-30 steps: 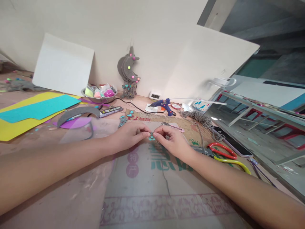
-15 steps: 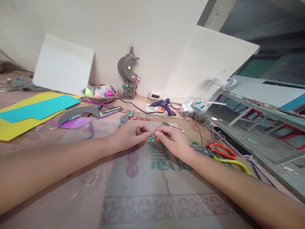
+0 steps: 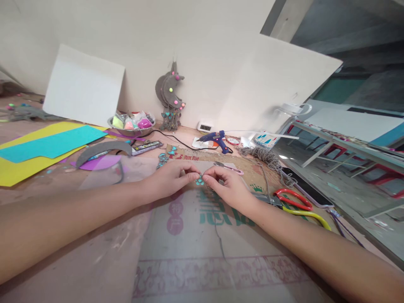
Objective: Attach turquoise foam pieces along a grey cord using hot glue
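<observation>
- Specimen: a small turquoise piece (image 3: 199, 181) of rounded lobes, sitting between the two sets of fingertips, above the clear sheet (image 3: 176, 248) on the printed cardboard. Too small for us to read its layers or to say whether it touches the sheet.
- Handling (our estimate): very light, thin, probably soft and bendable like craft foam; little slip expected, but we judge that the lobes could crease or pull loose under a hard pinch.
- Best hold, we think: fingertip pinch at the upper edge, lobes left free.
- Left hand (image 3: 167, 180): thumb and index nearly closed, tips pinching the piece at its upper left; remaining fingers curled behind.
- Right hand (image 3: 229, 188): matching pinch at the upper right, other fingers folded in loosely. Contact area partly hidden by the fingertips; we cannot tell how firm either grip is.
- A thin grey strand (image 3: 220, 242) lies below the hands; we cannot tell whether it joins the piece.
- Nearby: pink-handled scissors (image 3: 235, 169) just beyond the right hand, red-and-yellow-handled shears (image 3: 298, 202) beside the right wrist.
</observation>
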`<state>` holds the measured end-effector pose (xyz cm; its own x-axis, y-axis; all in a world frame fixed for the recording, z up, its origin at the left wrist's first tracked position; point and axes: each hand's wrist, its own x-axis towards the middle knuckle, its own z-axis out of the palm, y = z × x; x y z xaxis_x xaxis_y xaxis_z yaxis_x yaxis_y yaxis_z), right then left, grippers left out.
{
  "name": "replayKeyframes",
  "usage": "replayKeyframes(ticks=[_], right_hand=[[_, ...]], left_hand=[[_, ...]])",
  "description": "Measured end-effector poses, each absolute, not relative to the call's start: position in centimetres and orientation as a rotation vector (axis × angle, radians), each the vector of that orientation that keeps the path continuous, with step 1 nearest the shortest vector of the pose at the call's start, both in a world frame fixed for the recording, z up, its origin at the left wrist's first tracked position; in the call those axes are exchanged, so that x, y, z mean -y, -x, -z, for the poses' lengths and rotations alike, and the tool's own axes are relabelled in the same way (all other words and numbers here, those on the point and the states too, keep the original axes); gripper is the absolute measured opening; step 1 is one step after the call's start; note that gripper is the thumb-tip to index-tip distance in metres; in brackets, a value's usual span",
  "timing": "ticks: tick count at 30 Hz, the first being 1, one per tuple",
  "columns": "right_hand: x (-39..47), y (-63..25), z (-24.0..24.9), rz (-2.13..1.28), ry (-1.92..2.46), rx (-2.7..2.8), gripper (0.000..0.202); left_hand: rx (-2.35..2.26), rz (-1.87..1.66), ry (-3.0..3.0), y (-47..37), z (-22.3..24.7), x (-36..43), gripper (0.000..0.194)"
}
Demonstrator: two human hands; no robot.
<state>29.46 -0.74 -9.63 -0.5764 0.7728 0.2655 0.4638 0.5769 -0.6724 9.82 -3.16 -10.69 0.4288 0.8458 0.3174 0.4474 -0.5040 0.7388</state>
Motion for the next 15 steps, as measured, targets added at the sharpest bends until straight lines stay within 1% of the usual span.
replayKeyframes(ticks=[3, 6, 9, 12, 15], right_hand=[[0.81, -29.37, 9.58, -0.753, 0.997, 2.249, 0.02], [0.89, -29.3, 9.52, -0.785, 1.004, 2.22, 0.02], [0.94, -29.27, 9.45, -0.806, 1.006, 2.195, 0.021], [0.97, -29.29, 9.37, -0.826, 1.0, 2.18, 0.021], [0.98, -29.34, 9.33, -0.843, 0.996, 2.181, 0.022]], left_hand=[[-1.097, -0.959, -2.079, -9.82, 10.56, 3.28, 0.031], [-1.176, -1.109, -1.99, -9.73, 10.38, 3.33, 0.035], [-1.281, -1.218, -1.92, -9.64, 10.16, 3.28, 0.03], [-1.372, -1.168, -1.93, -9.65, 10.02, 3.27, 0.025], [-1.37, -1.066, -1.919, -9.75, 10.08, 3.34, 0.024]])
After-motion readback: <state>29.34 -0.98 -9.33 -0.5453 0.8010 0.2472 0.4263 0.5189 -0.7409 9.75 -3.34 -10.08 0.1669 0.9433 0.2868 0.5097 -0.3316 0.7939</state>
